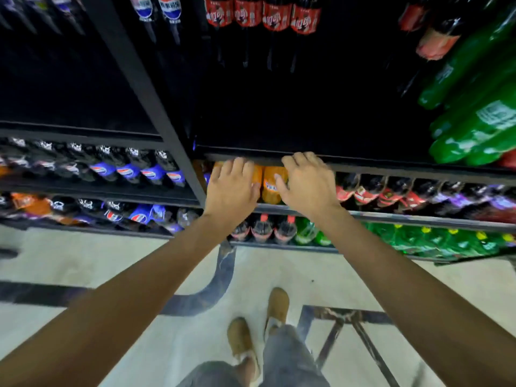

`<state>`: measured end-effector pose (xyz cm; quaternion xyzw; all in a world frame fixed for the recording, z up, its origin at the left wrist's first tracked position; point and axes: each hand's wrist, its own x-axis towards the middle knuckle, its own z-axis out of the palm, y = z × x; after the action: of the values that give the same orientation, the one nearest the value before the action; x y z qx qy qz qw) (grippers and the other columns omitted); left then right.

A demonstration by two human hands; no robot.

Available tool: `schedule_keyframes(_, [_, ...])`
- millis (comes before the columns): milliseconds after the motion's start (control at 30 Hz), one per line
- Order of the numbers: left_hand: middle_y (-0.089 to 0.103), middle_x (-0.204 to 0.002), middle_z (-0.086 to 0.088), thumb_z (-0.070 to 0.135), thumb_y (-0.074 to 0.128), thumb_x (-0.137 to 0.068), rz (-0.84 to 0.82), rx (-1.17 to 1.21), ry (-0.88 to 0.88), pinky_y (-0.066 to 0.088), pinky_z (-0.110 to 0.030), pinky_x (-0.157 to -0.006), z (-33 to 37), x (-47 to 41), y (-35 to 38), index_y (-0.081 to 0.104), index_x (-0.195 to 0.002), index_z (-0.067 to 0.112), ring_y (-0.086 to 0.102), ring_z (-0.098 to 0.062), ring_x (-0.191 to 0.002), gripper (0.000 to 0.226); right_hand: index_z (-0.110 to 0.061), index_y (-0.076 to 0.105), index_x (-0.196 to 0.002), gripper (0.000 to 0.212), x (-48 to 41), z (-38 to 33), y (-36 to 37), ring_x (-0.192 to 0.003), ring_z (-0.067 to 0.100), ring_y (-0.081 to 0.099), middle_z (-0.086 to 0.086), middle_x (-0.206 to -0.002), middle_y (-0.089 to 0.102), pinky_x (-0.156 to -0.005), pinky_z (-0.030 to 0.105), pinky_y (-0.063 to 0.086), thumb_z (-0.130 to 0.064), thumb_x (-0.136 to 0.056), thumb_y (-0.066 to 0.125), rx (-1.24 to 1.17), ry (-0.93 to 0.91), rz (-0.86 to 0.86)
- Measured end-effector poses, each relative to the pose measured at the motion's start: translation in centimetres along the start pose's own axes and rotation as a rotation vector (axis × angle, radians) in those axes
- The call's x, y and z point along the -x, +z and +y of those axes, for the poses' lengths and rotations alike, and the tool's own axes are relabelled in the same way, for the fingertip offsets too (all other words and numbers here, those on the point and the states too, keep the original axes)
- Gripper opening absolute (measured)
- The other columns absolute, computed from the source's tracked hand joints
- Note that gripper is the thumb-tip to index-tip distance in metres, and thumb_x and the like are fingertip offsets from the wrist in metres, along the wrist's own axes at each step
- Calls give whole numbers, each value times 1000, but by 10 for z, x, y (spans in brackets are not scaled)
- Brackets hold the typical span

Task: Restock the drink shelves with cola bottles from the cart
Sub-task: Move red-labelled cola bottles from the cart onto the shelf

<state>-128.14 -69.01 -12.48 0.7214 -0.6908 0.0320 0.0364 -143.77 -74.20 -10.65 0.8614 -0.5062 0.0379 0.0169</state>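
Both of my hands reach into the middle shelf: my left hand lies flat, fingers spread, over an orange soda bottle, and my right hand rests with loosely curled fingers on the neighbouring orange bottle, thumb against its label. Neither hand is closed around anything that I can see; whether the right one truly grips its bottle I cannot tell.

Cola bottles with red labels stand in a row just to the right of my right hand on that same shelf, and more red-labelled cola hangs in view on the top shelf above a wide dark gap. Blue-labelled cola bottles fill the bay to the left, past the black upright post. Green bottles crowd the upper right, with smaller green ones along the bottom shelf beside a few red-capped bottles.

Below me the floor is pale with dark curved bands. My tan shoes stand near the shelf foot, and a dark metal frame sits on the floor just to their right.
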Motion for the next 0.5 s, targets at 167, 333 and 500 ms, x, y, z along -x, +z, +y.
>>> schedule_keyframes(167, [52, -122, -11, 34, 42, -97, -164, 15, -158, 34, -41, -96, -22, 74, -26, 49, -121, 8, 48, -32, -116, 36, -8, 59, -114, 39, 48, -51, -13, -110, 30, 52, 12, -112, 62, -87, 39, 43, -40, -95, 43, -65, -89, -119])
schedule_keyframes(333, [55, -117, -12, 31, 41, -96, -188, 10, -335, 36, -40, -92, -53, 141, -34, 51, -116, 8, 50, -32, -111, 32, -12, 59, -109, 34, 59, -103, -19, -107, 28, 53, 8, -109, 63, -76, 36, 42, -40, -95, 44, -119, -268, -138])
schedule_keyframes(500, [53, -125, -8, 32, 44, -96, -225, 13, -582, 33, -38, -98, -83, 203, -40, 48, -125, 10, 48, -30, -117, 38, -12, 59, -111, 34, 55, -166, -24, -103, 27, 55, 7, -104, 64, -76, 35, 42, -38, -95, 42, -126, -541, -158])
